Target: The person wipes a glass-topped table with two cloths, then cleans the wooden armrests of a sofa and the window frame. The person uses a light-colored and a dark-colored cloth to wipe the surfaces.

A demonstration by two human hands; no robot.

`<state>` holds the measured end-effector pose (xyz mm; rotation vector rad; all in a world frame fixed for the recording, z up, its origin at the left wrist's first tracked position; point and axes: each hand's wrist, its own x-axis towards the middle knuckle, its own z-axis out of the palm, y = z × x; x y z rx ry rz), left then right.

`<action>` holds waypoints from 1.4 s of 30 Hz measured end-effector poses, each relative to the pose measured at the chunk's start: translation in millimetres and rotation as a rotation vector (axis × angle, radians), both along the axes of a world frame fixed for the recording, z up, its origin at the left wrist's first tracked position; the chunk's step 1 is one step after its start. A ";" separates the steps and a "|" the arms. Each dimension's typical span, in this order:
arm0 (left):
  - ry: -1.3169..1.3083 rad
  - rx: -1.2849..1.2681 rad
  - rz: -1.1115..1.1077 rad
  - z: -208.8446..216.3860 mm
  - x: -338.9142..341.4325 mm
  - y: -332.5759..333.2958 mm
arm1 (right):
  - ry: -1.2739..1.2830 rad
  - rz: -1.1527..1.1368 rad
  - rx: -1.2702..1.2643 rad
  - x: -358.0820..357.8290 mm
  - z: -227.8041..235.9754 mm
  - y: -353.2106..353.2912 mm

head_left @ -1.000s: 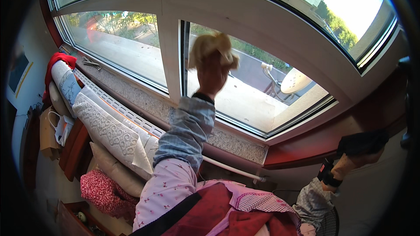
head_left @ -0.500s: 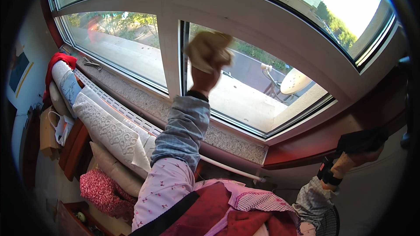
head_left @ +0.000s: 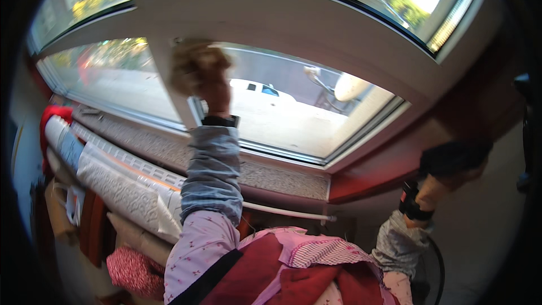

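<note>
Up by the window, the left hand (head_left: pixel 212 87) is lifted high and squeezes a crumpled tan cloth (head_left: pixel 192 65). The cloth is pressed against the white window frame (head_left: pixel 169 87), right where the two glass panes meet. It looks blurry. A dark band sits on the wrist, and the sleeve below it is grey, then pink with tiny flowers. Down low on the other side, the right hand (head_left: pixel 451 161) holds a dark thing (head_left: pixel 454 157) near the red-brown wall; I cannot tell what that thing is. A black band is on that wrist too. Under the window runs a speckled sill (head_left: pixel 271 172). White patterned rolls (head_left: pixel 121 192) lie beside the sill, next to a red cloth (head_left: pixel 53 114).
</note>
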<state>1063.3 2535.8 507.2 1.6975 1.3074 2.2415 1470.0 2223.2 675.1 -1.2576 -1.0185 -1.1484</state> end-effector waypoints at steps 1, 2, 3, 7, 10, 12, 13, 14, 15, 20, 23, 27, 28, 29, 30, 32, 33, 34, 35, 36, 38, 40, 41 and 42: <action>-0.122 0.107 0.062 7.2 10.7 1.2 | -0.105 -0.115 -0.008 -2.6 0.2 -1.9; -0.182 0.177 0.169 17.2 23.3 1.9 | -0.104 -0.089 -0.022 -3.0 1.6 0.9; -0.138 0.062 0.161 19.0 42.8 -11.5 | -0.127 -0.044 -0.009 -4.2 3.0 1.1; 0.155 0.184 0.163 21.8 136.2 -66.9 | -0.273 -0.083 -0.002 -4.4 12.2 5.4; 0.494 -0.034 0.062 22.9 196.9 -101.3 | -0.199 0.056 -0.059 -6.2 14.4 4.8; 0.541 0.018 -0.020 28.4 226.3 -112.2 | -0.267 -0.027 -0.028 -6.7 14.1 4.9; 0.536 0.075 -0.131 32.1 238.7 -115.0 | -0.258 -0.047 -0.016 -6.4 13.8 5.1; 0.513 0.157 -0.247 36.2 250.7 -117.7 | -0.246 -0.063 -0.002 -6.3 12.9 5.3; 0.601 0.220 -0.209 38.0 257.4 -119.4 | -0.235 -0.082 -0.001 -5.6 12.2 6.7; 1.116 0.357 -0.044 24.7 271.2 -127.2 | -0.277 -0.126 0.012 1.2 11.9 7.4; 1.538 0.498 0.719 14.8 257.4 -119.5 | -0.305 -0.153 0.022 4.6 13.0 7.3; 0.791 0.099 -0.240 18.1 189.4 -106.1 | -0.303 -0.113 0.016 5.1 11.8 6.0; 0.549 0.052 -0.411 24.9 173.1 -99.4 | -0.300 -0.140 0.028 4.8 11.4 5.3; 0.392 -0.030 -0.479 30.9 158.6 -94.4 | -0.304 -0.164 0.020 4.5 11.3 4.5; 0.358 -0.052 -0.438 36.4 145.9 -90.2 | -0.300 -0.185 0.014 4.1 11.0 3.7; 0.338 -0.059 -0.182 44.3 143.0 -90.5 | -0.286 -0.218 -0.008 3.7 11.5 1.9; 0.399 0.016 0.065 46.8 150.4 -92.3 | -0.317 -0.209 -0.015 3.8 12.4 1.1; 0.380 0.126 0.170 49.3 171.3 -94.2 | -0.284 -0.196 -0.016 3.6 12.9 0.7; 0.398 0.069 0.173 49.9 190.7 -98.8 | -0.292 -0.161 -0.012 3.8 14.0 0.8; 0.417 0.186 0.153 50.3 209.7 -103.5 | -0.303 -0.136 -0.022 3.6 14.7 1.1; 0.623 0.226 0.075 45.3 235.1 -115.8 | -0.306 -0.039 -0.024 3.3 15.8 2.7; 0.799 0.223 -0.140 36.0 257.0 -127.4 | -0.279 0.019 -0.014 2.5 16.0 4.9; 0.883 0.220 -0.248 30.6 262.2 -129.8 | -0.253 0.031 0.001 1.6 15.2 5.8; 0.962 0.256 -0.349 24.7 262.8 -129.7 | -0.291 0.069 0.009 1.7 15.1 6.7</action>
